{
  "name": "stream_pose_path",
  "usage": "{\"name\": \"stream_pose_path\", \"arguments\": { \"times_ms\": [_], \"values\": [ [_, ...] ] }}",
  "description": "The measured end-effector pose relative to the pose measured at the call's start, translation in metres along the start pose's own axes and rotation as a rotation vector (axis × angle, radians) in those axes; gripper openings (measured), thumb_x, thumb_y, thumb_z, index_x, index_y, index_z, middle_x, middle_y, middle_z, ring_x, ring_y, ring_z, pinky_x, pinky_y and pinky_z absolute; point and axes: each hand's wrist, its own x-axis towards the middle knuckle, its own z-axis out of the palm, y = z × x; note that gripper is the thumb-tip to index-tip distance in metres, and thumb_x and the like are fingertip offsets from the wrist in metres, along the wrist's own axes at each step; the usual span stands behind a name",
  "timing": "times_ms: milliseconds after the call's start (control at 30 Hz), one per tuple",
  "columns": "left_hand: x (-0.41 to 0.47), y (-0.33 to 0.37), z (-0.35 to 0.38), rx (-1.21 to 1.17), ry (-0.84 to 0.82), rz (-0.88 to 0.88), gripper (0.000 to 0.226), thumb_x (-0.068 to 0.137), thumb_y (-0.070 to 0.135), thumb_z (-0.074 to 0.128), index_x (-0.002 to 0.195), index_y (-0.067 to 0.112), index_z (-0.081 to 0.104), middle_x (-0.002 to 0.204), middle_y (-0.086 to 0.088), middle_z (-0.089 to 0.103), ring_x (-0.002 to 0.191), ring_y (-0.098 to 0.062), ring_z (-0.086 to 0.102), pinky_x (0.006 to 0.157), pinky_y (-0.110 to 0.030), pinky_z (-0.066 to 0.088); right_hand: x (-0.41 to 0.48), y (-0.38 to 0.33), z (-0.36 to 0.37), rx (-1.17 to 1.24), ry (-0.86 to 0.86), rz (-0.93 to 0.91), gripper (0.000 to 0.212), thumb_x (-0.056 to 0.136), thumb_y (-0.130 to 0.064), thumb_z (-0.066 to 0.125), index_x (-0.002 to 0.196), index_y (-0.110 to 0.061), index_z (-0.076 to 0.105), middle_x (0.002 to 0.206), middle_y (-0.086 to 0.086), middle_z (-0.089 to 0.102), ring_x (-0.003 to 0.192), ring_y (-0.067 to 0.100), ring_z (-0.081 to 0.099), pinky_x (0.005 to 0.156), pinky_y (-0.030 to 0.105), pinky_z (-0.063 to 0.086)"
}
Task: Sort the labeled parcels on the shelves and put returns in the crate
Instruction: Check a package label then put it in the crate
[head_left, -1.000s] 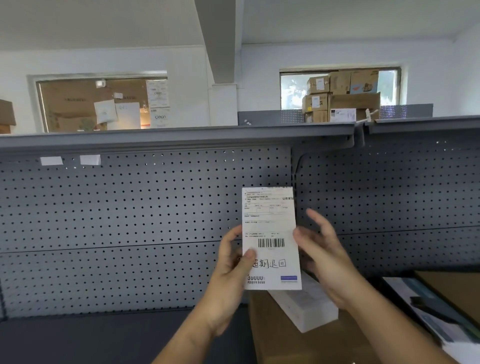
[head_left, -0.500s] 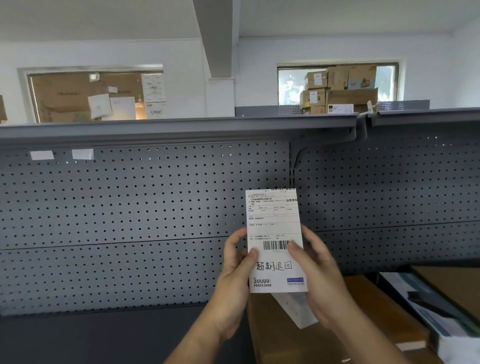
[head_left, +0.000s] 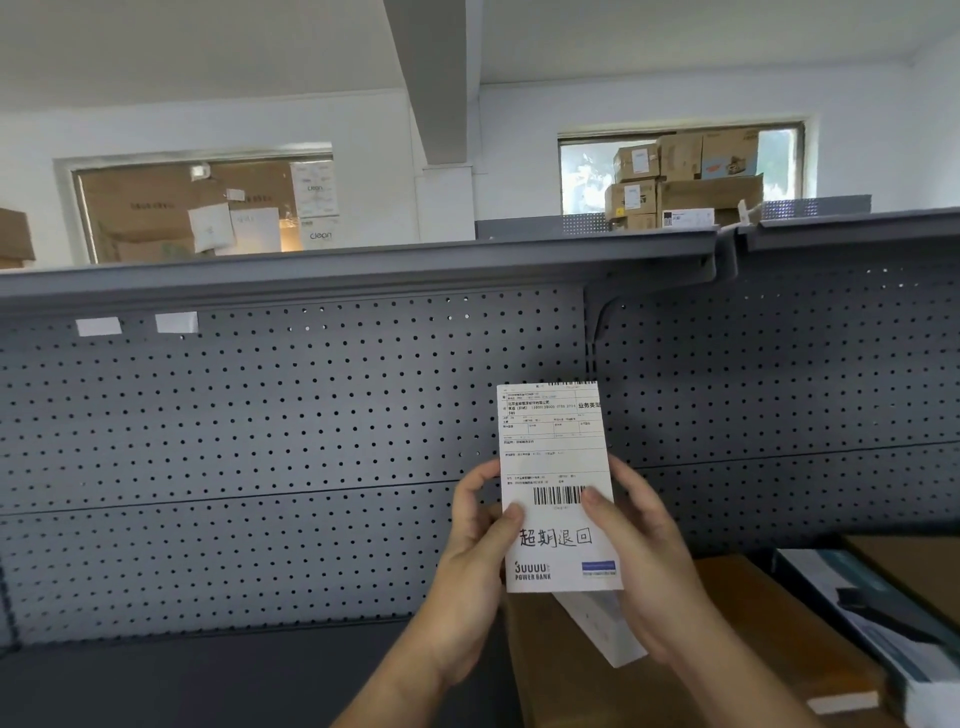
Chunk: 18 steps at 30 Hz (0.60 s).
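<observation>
From the head camera, a white parcel (head_left: 556, 519) stands upright in mid-air in front of the grey pegboard back panel (head_left: 260, 441), right of centre in the scene and raised above the lower shelf (head_left: 182, 680). Both hands hold it by its lower half. The left hand (head_left: 475, 551) grips the left edge, its thumb pressed on the front face and its fingers curled round behind. The right hand (head_left: 644, 566) clamps the right edge, its thumb lying over the right end of the barcode (head_left: 558, 494) and its fingers wrapped behind the box. A shipping label (head_left: 553, 431) covers the upper part of the front. Below the barcode there are handwritten characters (head_left: 556, 537), and the print at the bottom reads "30000 POWER BANK". Under the hands, a second white box (head_left: 602, 623) lies flat and angled on a brown cardboard box (head_left: 727, 649) at the near right. Just right of that is a box with dark printing (head_left: 872, 613). The upper shelf (head_left: 363, 270) runs across the scene above the pegboard, with two white tags (head_left: 98, 326) below its edge at the left. Far behind, brown cartons (head_left: 685, 176) are stacked in a window opening at the right.
</observation>
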Motion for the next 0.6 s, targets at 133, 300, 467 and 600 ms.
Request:
{"name": "stream_pose_path", "arguments": {
  "times_ms": [133, 300, 467, 600],
  "values": [
    [0.000, 0.003, -0.006, 0.105, -0.010, 0.012, 0.033, 0.101, 0.030, 0.055, 0.132, 0.042, 0.054, 0.116, -0.003, 0.072, 0.104, -0.020, 0.072, 0.082, -0.040, 0.061, 0.001, 0.003, -0.006, 0.033, 0.013, 0.004, 0.040, 0.094, -0.015, 0.067, 0.126, -0.038, 0.065, 0.113, -0.003, 0.078, 0.097, 0.022, 0.077, 0.071, 0.041, 0.062],
    [-0.005, 0.008, -0.038, 0.324, 0.099, 0.036, 0.030, 0.103, 0.027, 0.057, 0.131, 0.038, 0.062, 0.128, 0.007, 0.067, 0.121, -0.014, 0.063, 0.097, -0.034, 0.054, 0.009, 0.009, -0.010, 0.078, -0.041, 0.055, 0.037, 0.096, -0.012, 0.067, 0.123, -0.038, 0.067, 0.109, 0.000, 0.079, 0.092, 0.023, 0.078, 0.068, 0.040, 0.060],
    [-0.028, 0.021, -0.077, 0.746, 0.334, 0.021, 0.034, 0.100, 0.027, 0.063, 0.124, 0.050, 0.058, 0.127, 0.025, 0.060, 0.117, 0.001, 0.056, 0.083, -0.013, 0.047, 0.015, 0.025, 0.014, 0.136, -0.188, 0.146, 0.038, 0.095, -0.012, 0.066, 0.128, -0.031, 0.066, 0.111, 0.001, 0.078, 0.097, 0.022, 0.077, 0.072, 0.041, 0.058],
    [-0.063, 0.038, -0.103, 1.055, 0.540, -0.064, 0.044, 0.097, 0.035, 0.065, 0.139, 0.042, 0.054, 0.135, 0.024, 0.054, 0.115, 0.004, 0.053, 0.081, -0.010, 0.042, 0.006, 0.042, 0.048, 0.159, -0.354, 0.214, 0.034, 0.097, -0.012, 0.063, 0.128, -0.023, 0.066, 0.112, 0.006, 0.078, 0.102, 0.028, 0.075, 0.076, 0.043, 0.057]
  ]
}}
